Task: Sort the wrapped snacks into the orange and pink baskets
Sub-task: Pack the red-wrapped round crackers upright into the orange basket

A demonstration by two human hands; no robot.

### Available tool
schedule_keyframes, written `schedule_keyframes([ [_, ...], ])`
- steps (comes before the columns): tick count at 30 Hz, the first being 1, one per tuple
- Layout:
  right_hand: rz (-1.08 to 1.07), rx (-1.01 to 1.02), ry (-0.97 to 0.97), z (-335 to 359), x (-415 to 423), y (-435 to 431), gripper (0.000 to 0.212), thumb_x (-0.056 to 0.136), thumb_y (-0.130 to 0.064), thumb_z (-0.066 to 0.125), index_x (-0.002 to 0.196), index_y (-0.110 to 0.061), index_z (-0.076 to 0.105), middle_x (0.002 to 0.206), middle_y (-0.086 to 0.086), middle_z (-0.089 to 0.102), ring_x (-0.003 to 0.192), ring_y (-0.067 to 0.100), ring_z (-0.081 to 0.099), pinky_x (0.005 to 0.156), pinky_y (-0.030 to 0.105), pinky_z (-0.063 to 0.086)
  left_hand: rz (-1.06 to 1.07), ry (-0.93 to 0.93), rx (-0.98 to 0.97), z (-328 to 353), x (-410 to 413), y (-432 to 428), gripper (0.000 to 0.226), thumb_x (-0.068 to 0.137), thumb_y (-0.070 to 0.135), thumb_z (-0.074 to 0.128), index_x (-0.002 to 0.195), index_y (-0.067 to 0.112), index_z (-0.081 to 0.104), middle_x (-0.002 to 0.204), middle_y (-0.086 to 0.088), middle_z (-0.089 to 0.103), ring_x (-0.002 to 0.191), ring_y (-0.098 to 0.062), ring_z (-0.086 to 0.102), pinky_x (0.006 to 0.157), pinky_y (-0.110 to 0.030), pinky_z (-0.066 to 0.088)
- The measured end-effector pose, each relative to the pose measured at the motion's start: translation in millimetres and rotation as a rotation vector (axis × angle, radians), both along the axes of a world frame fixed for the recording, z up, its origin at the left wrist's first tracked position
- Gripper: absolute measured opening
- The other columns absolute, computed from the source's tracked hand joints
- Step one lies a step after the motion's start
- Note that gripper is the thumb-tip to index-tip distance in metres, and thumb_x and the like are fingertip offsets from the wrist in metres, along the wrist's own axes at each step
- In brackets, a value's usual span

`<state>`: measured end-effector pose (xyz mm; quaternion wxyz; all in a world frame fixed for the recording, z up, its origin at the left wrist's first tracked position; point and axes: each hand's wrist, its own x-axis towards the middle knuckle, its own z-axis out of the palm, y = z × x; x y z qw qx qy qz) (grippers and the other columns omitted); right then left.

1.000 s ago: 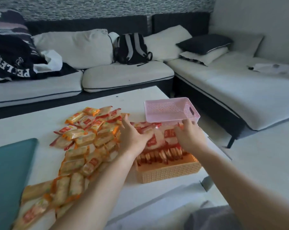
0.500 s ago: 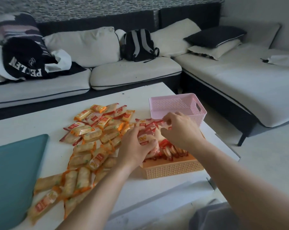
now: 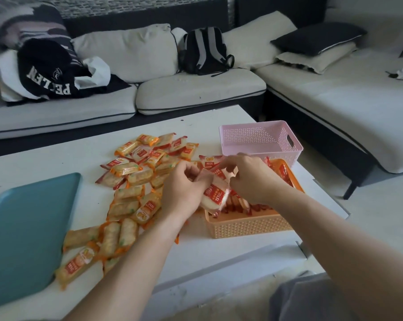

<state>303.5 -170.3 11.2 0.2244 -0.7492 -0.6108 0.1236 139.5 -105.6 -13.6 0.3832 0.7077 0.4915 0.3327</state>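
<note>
In the head view, the left hand (image 3: 186, 193) curls its fingers round a red-wrapped snack (image 3: 215, 196) above the near left corner of the orange basket (image 3: 249, 227). The right hand (image 3: 251, 181) pinches the snack's upper wrapper edge. It should probably be laid flat among the red packs inside, clear of the rim. The pack looks plump, pale and glossy, with a red label.

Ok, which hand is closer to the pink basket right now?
Right. The right hand sits just in front of the pink basket, above the orange basket; the left hand is farther left, gripping the red-wrapped snack.
</note>
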Motion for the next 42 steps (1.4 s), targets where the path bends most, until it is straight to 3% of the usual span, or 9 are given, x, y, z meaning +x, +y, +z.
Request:
schedule_keyframes([
  [5, -0.053, -0.127, -0.28, -12, 3, 13, 0.08, 0.092, -0.052, 0.064, 0.159, -0.031, 0.025, 0.158, 0.001, 0.04, 0.143, 0.031, 0.035, 0.111, 0.052, 0.038, 0.169, 0.045, 0.081, 13, -17, 11, 0.02, 0.086, 0.033, 0.077, 0.085, 0.024, 0.059, 0.085, 0.007, 0.067, 0.078, -0.015, 0.067, 0.069, -0.04, 0.06],
  [12, 0.053, -0.153, -0.32, -9, -1, 25, 0.091, 0.086, -0.042, 0.076, 0.158, -0.032, 0.022, 0.151, 0.0, 0.044, 0.141, 0.027, 0.033, 0.116, 0.053, 0.025, 0.169, 0.026, -0.012, 11, -20, 7, 0.021, 0.086, 0.032, 0.077, 0.089, 0.02, 0.06, 0.086, 0.006, 0.068, 0.078, -0.011, 0.068, 0.063, -0.031, 0.057],
  [14, 0.051, -0.111, -0.173, -3, 3, 24, 0.077, 0.087, -0.029, 0.076, 0.152, -0.027, 0.036, 0.141, -0.001, 0.053, 0.134, 0.025, 0.045, 0.112, 0.044, 0.035, 0.183, 0.021, -0.026, 10, -18, 6, 0.019, 0.086, 0.032, 0.074, 0.088, 0.019, 0.06, 0.085, 0.005, 0.069, 0.076, -0.011, 0.068, 0.059, -0.03, 0.053],
  [17, -0.011, 0.007, 0.198, 15, 20, 13, 0.048, 0.085, -0.011, 0.075, 0.13, -0.021, 0.06, 0.116, -0.001, 0.066, 0.1, 0.019, 0.062, 0.076, 0.018, 0.048, 0.154, -0.003, -0.052, 8, -12, 2, 0.015, 0.089, 0.029, 0.069, 0.087, 0.019, 0.058, 0.086, 0.004, 0.068, 0.074, -0.011, 0.067, 0.053, -0.024, 0.046],
  [21, -0.143, 0.171, 0.594, 31, 41, -9, 0.025, 0.088, 0.003, 0.061, 0.103, -0.017, 0.066, 0.101, 0.006, 0.071, 0.093, 0.026, 0.071, 0.081, 0.039, 0.059, 0.083, 0.006, -0.044, 3, 5, -7, 0.015, 0.087, 0.022, 0.07, 0.084, 0.018, 0.055, 0.085, -0.001, 0.069, 0.072, -0.017, 0.07, 0.058, -0.037, 0.059],
  [24, -0.029, 0.133, 0.685, 30, 43, -15, 0.029, 0.086, 0.015, 0.053, 0.092, -0.01, 0.066, 0.089, 0.01, 0.067, 0.082, 0.017, 0.068, 0.075, 0.032, 0.056, 0.063, 0.147, 0.026, -4, 15, -12, 0.015, 0.084, 0.025, 0.07, 0.084, 0.02, 0.056, 0.085, 0.002, 0.066, 0.075, -0.019, 0.066, 0.059, -0.043, 0.056],
  [27, 0.091, 0.009, 0.639, 24, 41, -16, 0.041, 0.083, 0.021, 0.047, 0.084, -0.014, 0.068, 0.092, 0.007, 0.067, 0.086, 0.015, 0.063, 0.073, 0.028, 0.051, 0.034, 0.349, 0.148, -9, 18, -17, 0.018, 0.086, 0.03, 0.071, 0.081, 0.025, 0.054, 0.087, 0.004, 0.061, 0.071, -0.016, 0.061, 0.051, -0.031, 0.041],
  [35, 0.089, -0.013, 0.509, 24, 46, -20, 0.052, 0.082, 0.025, 0.038, 0.084, -0.016, 0.069, 0.114, 0.003, 0.065, 0.095, 0.024, 0.072, 0.055, 0.026, 0.059, 0.036, 0.463, 0.078, 6, 13, -7, 0.013, 0.083, 0.028, 0.073, 0.077, 0.022, 0.062, 0.08, 0.006, 0.067, 0.068, -0.015, 0.065, 0.052, -0.027, 0.046],
  [42, 0.168, -0.23, 0.142, 22, 39, -16, 0.037, 0.073, -0.004, 0.075, 0.096, -0.033, 0.07, 0.092, 0.005, 0.072, 0.061, 0.01, 0.057, 0.047, 0.017, 0.043, 0.0, 0.661, 0.214, -24, 32, -12, 0.029, 0.084, 0.039, 0.066, 0.062, 0.021, 0.061, 0.077, 0.001, 0.065, 0.063, -0.02, 0.064, 0.051, -0.03, 0.049],
])
